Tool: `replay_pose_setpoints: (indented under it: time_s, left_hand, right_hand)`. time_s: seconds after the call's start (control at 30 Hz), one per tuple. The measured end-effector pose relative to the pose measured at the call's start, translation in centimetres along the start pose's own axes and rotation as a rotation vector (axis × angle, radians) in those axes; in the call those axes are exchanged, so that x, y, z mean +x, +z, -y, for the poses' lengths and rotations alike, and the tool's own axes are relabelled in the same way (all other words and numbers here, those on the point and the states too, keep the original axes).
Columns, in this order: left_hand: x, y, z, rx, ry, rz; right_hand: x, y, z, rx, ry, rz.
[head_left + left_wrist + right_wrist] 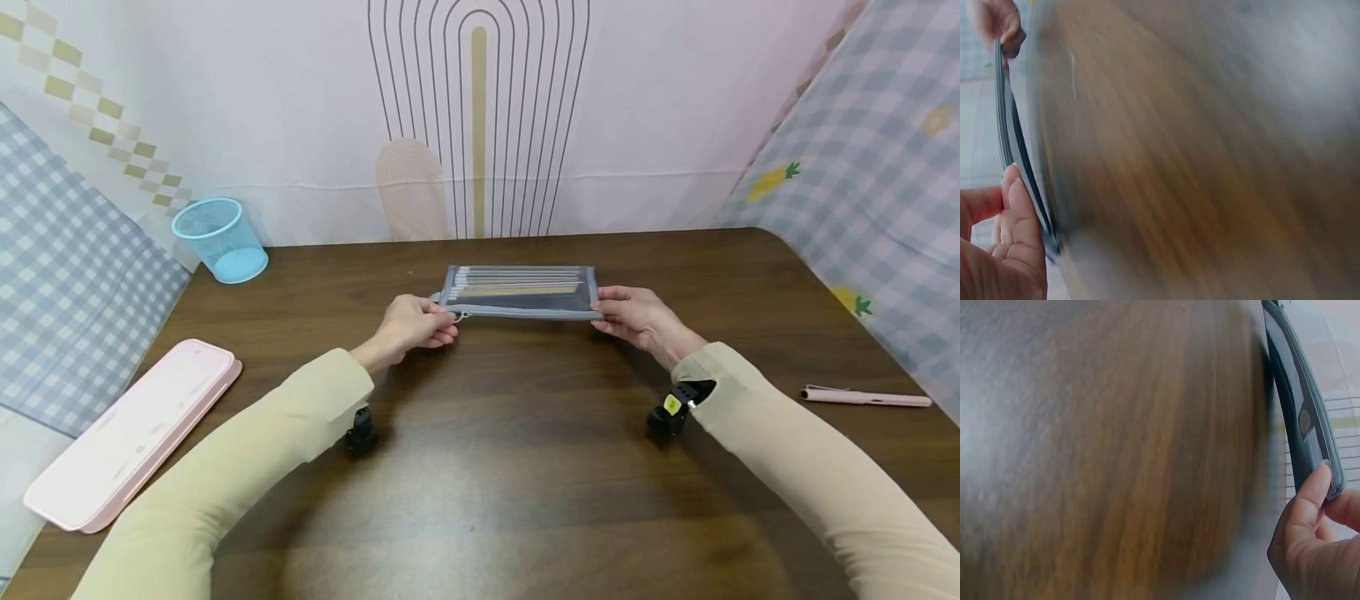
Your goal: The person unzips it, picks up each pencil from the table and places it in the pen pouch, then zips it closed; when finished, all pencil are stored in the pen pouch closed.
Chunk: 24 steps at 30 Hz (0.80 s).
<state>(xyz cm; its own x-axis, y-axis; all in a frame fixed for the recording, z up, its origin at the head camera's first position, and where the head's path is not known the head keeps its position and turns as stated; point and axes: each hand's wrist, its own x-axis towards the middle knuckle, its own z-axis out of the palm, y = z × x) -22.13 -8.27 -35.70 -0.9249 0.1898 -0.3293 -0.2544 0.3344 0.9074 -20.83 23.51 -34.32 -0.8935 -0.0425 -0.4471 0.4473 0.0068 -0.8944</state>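
Observation:
A grey zippered mesh pencil pouch is held up over the table, its zipper edge toward me. Through its see-through face several slim sticks, like pencils or pens, lie side by side. My left hand pinches the pouch's left end near the zipper pull. At the other end my right hand grips the right edge between thumb and fingers. In the left wrist view the pouch appears edge-on, with the left hand at its near end. The right wrist view shows the pouch's underside above the right hand.
A pink pencil case lies at the left of the brown wooden table. A blue mesh pen cup stands at the back left. On the right rests a pale pink pen. Patterned cloth hangs behind the table.

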Motion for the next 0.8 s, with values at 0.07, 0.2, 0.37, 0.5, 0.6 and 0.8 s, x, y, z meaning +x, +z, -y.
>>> replay_pose_setpoints:
  time_s: [0.07,0.2,0.37,0.5,0.6,0.8]
  left_hand:
    - [-0.1,-0.7,0.2,0.005,-0.01,-0.004]
    - [-0.3,-1.7,0.4,0.016,-0.021,-0.007]
    - [-0.3,-2.0,0.5,0.011,-0.029,-0.001]
    - [-0.3,-2.1,0.6,0.017,-0.033,-0.004]
    - [-0.3,-2.3,0.6,0.03,-0.034,-0.002]
    - [-0.4,-2.5,0.7,0.051,-0.033,0.006]
  right_hand:
    - [-0.1,-0.2,0.0,-0.009,0.0,-0.007]
    - [-0.2,-0.6,0.1,-0.008,0.002,-0.017]
    - [-0.3,-0.8,0.1,0.0,0.004,-0.008]
    - [-0.4,-0.9,0.2,0.005,0.001,-0.008]
    - [-0.4,-1.0,0.1,0.009,-0.004,-0.004]
    - [-0.3,-1.1,0.0,0.021,-0.007,0.007]
